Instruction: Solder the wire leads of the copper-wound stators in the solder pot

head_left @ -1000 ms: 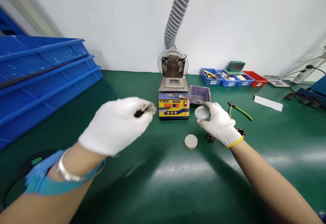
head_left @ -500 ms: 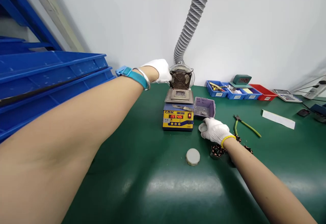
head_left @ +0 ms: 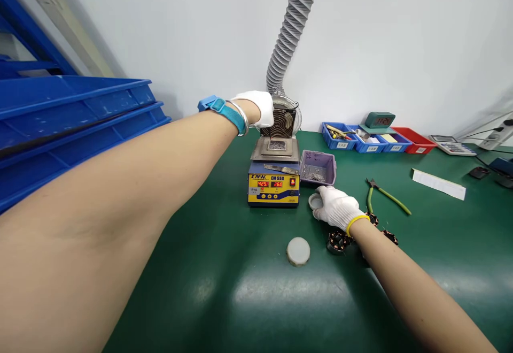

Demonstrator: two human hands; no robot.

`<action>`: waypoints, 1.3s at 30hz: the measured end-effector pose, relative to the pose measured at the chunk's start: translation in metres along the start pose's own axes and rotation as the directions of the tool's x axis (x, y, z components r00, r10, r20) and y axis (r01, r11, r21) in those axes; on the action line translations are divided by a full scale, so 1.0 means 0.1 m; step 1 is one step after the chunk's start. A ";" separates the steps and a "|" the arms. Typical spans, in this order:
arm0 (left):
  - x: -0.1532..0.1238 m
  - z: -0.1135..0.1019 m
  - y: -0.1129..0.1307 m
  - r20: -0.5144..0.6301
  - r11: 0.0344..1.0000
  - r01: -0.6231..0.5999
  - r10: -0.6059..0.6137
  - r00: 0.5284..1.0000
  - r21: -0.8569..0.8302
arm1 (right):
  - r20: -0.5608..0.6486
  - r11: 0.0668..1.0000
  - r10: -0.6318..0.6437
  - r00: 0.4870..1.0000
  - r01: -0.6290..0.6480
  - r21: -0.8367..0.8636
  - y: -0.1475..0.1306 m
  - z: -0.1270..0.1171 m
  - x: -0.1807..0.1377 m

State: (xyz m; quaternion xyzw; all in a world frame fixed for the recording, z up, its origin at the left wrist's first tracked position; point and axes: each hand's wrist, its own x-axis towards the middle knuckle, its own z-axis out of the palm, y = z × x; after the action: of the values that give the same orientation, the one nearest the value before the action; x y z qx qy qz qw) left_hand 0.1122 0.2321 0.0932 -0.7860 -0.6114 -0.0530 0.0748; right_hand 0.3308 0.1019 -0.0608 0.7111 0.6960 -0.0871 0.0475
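Observation:
My left hand [head_left: 261,108], in a white glove, is at the upper left edge of a black fan [head_left: 282,122] behind a soldering pot [head_left: 273,187]. Its fingers are curled, but their tips are hidden. The pot has a blue and yellow front with lit red digits, and a flat blade [head_left: 281,169] lies across it. My right hand [head_left: 335,207], also gloved, is closed around the rim of a small round jar [head_left: 316,201] on the bench, right of the pot. A round grey lid [head_left: 298,251] lies nearer me. Beside my right wrist are several copper-wound stators [head_left: 337,241].
A purple bin [head_left: 332,168] with metal scraps stands right of the pot. Green-handled cutters [head_left: 387,195] and a white strip [head_left: 438,183] lie farther right. Blue tool boxes [head_left: 340,143], a red box [head_left: 419,142] and a clock [head_left: 380,120] line the wall. Blue crates [head_left: 80,123] are at left.
My left hand has moved slightly right, closer over the fan's upper left edge. My right hand stays at the jar. The view has shifted a little.

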 end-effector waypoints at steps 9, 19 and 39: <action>-0.09 -0.10 -0.04 -0.022 0.999 -0.010 0.010 1.000 -0.030 | -0.149 1.000 0.005 0.989 -0.008 -0.016 0.00 -0.16 -0.22; -0.08 0.01 0.05 0.026 0.996 -0.068 0.066 0.997 0.065 | -0.344 0.996 -0.055 0.937 0.075 0.046 -0.11 -0.15 -0.60; -0.33 -0.32 -0.24 -0.108 0.999 0.042 -0.039 0.993 0.022 | -0.444 0.986 -0.135 0.886 0.163 0.026 -0.11 -0.19 -0.74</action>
State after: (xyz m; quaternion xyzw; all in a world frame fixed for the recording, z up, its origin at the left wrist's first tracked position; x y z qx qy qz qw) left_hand 0.0809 0.2002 0.1202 -0.7683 -0.6230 -0.0894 0.1163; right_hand 0.3198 0.0327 -0.0277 0.6579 0.7382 0.0506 -0.1403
